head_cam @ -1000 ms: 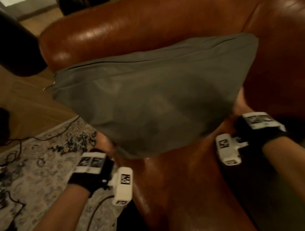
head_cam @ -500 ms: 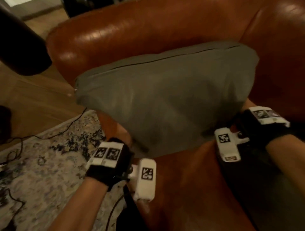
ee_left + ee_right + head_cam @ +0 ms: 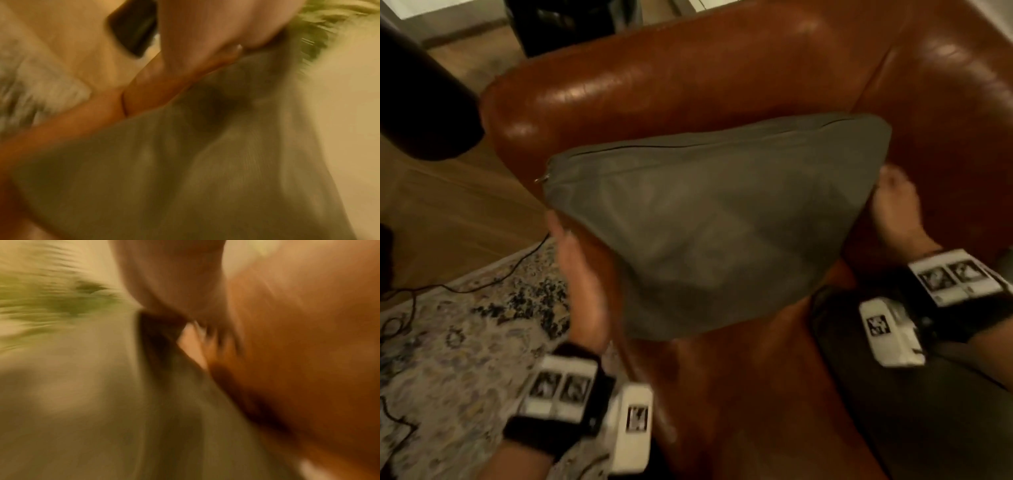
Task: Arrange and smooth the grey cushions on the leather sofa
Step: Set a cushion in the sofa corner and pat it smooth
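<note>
A grey cushion point(image 3: 709, 219) with a zip along its top edge stands upright in the corner of the brown leather sofa point(image 3: 688, 78), squeezed between both hands. My left hand point(image 3: 577, 263) lies flat with straight fingers point(image 3: 185, 73) along the cushion's left edge point(image 3: 185, 162). At the upper right corner, my right hand point(image 3: 893, 205) has its fingers curled at the cushion's edge point(image 3: 123, 402). Both wrist views are heavily blurred. The cushion's back face is hidden.
The sofa's rounded arm point(image 3: 524, 113) runs along the left, its backrest point(image 3: 945, 85) on the right. A patterned rug point(image 3: 448, 342) with black cables point(image 3: 524, 260) lies on the wooden floor point(image 3: 448, 205) to the left. A dark item point(image 3: 893, 411) lies on the seat at the right.
Both hands have slid up from the cushion's lower corners to its sides. The cushion has shifted right and further into the sofa corner, narrowing at the bottom.
</note>
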Demonstrator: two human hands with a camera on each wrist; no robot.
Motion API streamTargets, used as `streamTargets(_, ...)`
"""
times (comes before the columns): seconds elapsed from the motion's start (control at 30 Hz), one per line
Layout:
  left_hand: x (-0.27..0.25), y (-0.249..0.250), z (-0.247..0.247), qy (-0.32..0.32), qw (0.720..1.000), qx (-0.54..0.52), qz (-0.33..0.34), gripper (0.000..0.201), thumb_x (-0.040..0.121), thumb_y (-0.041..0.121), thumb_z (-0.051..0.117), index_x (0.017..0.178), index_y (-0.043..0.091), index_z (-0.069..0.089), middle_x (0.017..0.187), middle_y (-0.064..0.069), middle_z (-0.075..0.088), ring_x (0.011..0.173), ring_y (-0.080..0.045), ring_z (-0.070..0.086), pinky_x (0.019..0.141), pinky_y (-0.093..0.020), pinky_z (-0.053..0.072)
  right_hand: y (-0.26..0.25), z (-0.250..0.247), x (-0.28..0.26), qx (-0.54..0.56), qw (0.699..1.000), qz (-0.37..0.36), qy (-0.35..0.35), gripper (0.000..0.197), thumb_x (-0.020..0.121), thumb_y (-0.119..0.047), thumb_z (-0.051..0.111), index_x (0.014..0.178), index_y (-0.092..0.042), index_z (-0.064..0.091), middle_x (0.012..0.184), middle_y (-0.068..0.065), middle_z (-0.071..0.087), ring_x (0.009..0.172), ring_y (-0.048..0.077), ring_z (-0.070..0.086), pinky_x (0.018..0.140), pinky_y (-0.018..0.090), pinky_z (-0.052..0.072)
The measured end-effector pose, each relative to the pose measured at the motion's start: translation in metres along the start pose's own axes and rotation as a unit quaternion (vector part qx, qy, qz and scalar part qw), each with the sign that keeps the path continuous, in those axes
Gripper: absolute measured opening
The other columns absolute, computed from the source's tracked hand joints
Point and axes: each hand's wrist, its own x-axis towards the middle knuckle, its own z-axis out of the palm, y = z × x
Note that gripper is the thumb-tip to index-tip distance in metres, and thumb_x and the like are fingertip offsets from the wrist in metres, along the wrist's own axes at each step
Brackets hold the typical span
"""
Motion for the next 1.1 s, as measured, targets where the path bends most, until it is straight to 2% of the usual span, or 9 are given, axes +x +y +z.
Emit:
streamTargets(0.07,-0.048,0.031,-0.002,0.006,0.982,0.114,0.148,0.060,0.098,0.051,0.033,0.150,0.030,0.011,0.159,-0.002,0.010,0.142,-0.005,0.018,0.116,-0.023,0.020,0.001,-0.018,-0.022,-0.185,0.958,-0.204,0.078,0.046,0.100,-0.027,0.038,0.140,-0.005,0.037,0.139,0.022,0.040,0.130,0.028,0.037,0.108,0.019,0.024)
streamTargets(0.1,-0.069,0.029,-0.004,-0.031,0.936,0.225,0.267,0.072,0.092,0.057,0.040,0.151,0.032,0.008,0.159,-0.005,0.005,0.146,-0.016,0.009,0.119,-0.042,0.011,0.003,-0.022,-0.041,-0.252,0.923,-0.289,0.025,0.058,0.095,-0.038,0.045,0.144,-0.010,0.032,0.144,0.023,0.033,0.134,0.032,0.031,0.114,0.033,0.022)
streamTargets(0.2,-0.083,-0.018,0.012,-0.184,0.669,0.561,0.452,0.111,0.066,0.076,0.057,0.150,0.037,-0.004,0.159,-0.007,-0.015,0.146,-0.033,-0.012,0.105,-0.073,0.002,0.032,-0.004,-0.097,-0.493,0.732,-0.435,-0.179,0.113,0.055,-0.074,0.064,0.149,-0.039,0.011,0.158,0.015,0.004,0.142,0.048,0.005,0.100,0.076,0.011)
streamTargets(0.23,-0.073,-0.025,0.022,-0.228,0.634,0.597,0.435,0.124,0.056,0.077,0.065,0.149,0.039,-0.007,0.158,-0.005,-0.018,0.145,-0.033,-0.015,0.101,-0.076,0.003,0.045,0.009,-0.101,-0.547,0.677,-0.444,-0.214,0.127,0.042,-0.077,0.068,0.148,-0.043,0.007,0.159,0.013,-0.004,0.141,0.051,0.000,0.094,0.081,0.008)
streamTargets(0.43,0.000,-0.044,0.060,-0.213,0.603,0.691,0.337,0.152,0.032,0.070,0.079,0.145,0.042,-0.020,0.153,-0.003,0.009,0.136,-0.033,0.012,0.077,-0.086,0.003,0.061,0.086,-0.033,-0.571,0.686,-0.404,-0.201,0.159,0.017,-0.072,0.077,0.143,-0.046,-0.016,0.155,0.006,-0.027,0.135,0.050,-0.027,0.077,0.086,0.004)
streamTargets(0.63,-0.009,-0.050,0.056,-0.170,0.615,0.673,0.375,0.144,0.041,0.065,0.080,0.146,0.041,-0.016,0.155,0.002,-0.029,0.139,-0.026,-0.004,0.087,-0.085,-0.008,0.076,0.092,-0.035,-0.558,0.677,-0.454,-0.151,0.153,0.023,-0.069,0.078,0.144,-0.046,-0.013,0.156,0.007,-0.025,0.136,0.051,-0.024,0.082,0.085,0.001)
streamTargets(0.83,-0.010,-0.046,0.053,-0.199,0.604,0.681,0.362,0.136,0.046,0.077,0.070,0.149,0.037,-0.010,0.157,-0.001,-0.023,0.144,-0.028,-0.023,0.091,-0.084,-0.006,0.075,0.086,-0.039,-0.565,0.678,-0.436,-0.173,0.150,0.025,-0.071,0.077,0.144,-0.046,-0.011,0.156,0.007,-0.024,0.136,0.051,-0.022,0.085,0.085,-0.002)
streamTargets(0.97,-0.038,0.005,0.057,-0.185,0.681,0.626,0.333,0.079,0.083,0.076,0.030,0.149,0.034,0.019,0.159,-0.005,0.010,0.144,-0.030,0.015,0.096,-0.077,0.019,0.053,0.074,-0.047,-0.555,0.682,-0.432,-0.202,0.121,0.048,-0.081,0.062,0.146,-0.047,-0.001,0.159,0.007,-0.011,0.140,0.051,-0.011,0.090,0.086,0.003)
streamTargets(1.1,-0.005,0.083,0.061,-0.014,0.772,0.505,0.386,0.041,0.097,0.041,0.032,0.134,0.029,0.048,0.135,-0.005,0.041,0.110,-0.026,0.036,0.090,-0.044,0.026,0.002,0.024,-0.031,-0.366,0.814,-0.448,-0.052,0.049,0.092,-0.053,0.038,0.138,-0.039,0.034,0.141,0.006,0.035,0.126,0.031,0.035,0.095,0.055,0.032)
